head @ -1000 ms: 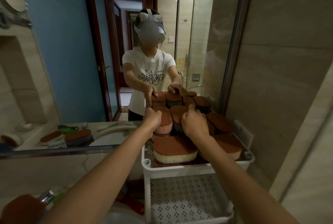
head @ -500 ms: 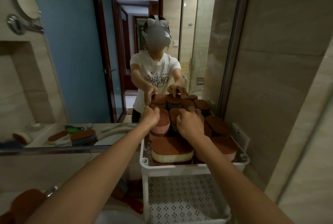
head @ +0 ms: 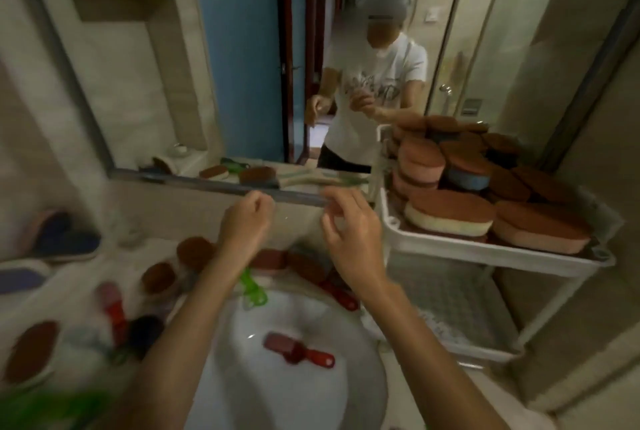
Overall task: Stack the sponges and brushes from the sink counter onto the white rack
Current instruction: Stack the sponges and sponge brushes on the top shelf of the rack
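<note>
The white rack [head: 498, 251] stands at the right, its top tier piled with several brown-topped sponges [head: 450, 213]. Both hands hover over the back of the sink counter, left of the rack. My left hand [head: 244, 222] is loosely curled and holds nothing. My right hand [head: 353, 232] has its fingers apart and is empty too. On the counter behind the basin lie brown sponges [head: 195, 251], a green brush [head: 254, 287] and a red brush [head: 341, 293]. Another red brush [head: 298, 351] lies inside the white basin [head: 277, 391]. The picture is blurred by motion.
More sponges [head: 29, 350] and a red-handled brush [head: 116, 312] lie on the counter at the left. A mirror above the counter reflects a person and the rack. The rack's lower perforated shelf [head: 446, 305] sits beside the basin, with a tiled wall at the right.
Both hands have left the sponge pile on the rack's top tier and moved left and down over the sink counter. The view has swung down to the basin.
</note>
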`<action>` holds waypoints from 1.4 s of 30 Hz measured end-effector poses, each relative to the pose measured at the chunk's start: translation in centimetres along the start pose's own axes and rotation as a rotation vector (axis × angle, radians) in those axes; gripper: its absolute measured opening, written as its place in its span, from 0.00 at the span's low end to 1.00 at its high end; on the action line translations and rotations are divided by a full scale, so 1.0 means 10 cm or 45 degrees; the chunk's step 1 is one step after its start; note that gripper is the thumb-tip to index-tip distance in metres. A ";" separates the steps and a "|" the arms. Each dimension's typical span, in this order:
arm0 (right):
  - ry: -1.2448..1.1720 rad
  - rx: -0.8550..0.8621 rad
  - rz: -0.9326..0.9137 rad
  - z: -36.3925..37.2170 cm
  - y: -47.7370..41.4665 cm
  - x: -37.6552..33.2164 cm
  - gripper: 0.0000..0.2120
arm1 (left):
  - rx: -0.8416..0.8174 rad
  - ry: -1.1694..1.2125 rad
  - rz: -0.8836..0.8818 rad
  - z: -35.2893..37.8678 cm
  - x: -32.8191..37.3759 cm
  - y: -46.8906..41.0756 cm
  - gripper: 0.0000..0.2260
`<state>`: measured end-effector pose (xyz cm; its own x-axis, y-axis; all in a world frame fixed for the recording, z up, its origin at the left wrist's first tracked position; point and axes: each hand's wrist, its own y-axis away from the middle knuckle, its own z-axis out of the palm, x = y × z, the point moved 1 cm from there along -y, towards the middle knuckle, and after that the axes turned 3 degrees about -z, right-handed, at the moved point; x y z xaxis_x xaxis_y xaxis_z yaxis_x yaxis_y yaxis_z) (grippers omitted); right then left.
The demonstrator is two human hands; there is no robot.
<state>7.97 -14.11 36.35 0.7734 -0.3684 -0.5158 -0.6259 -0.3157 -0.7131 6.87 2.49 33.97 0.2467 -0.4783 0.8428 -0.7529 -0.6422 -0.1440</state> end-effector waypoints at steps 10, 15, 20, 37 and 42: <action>-0.126 -0.858 0.461 2.51 1.36 -0.64 0.18 | -0.078 -0.098 -0.634 -1.11 -2.60 0.52 0.10; 0.092 -1.144 0.570 3.25 1.62 -0.68 0.22 | -0.044 -0.242 -0.700 -1.62 -3.28 0.35 0.10; 0.283 -1.194 0.617 3.62 1.63 -0.66 0.27 | 0.156 -0.355 -0.743 -1.92 -3.62 0.11 0.14; 0.197 -1.117 1.075 3.79 1.63 -0.46 0.26 | 0.269 0.092 -0.987 -2.11 -4.21 -0.28 0.36; 0.186 -1.045 0.852 3.63 1.53 -0.57 0.22 | 0.419 0.295 -0.895 -2.10 -4.01 -0.23 0.27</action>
<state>-2.38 14.91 11.16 0.2623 -0.7691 -0.5828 -0.8366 -0.4823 0.2599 -14.10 35.68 11.40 0.4357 0.2158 0.8738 -0.2415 -0.9072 0.3445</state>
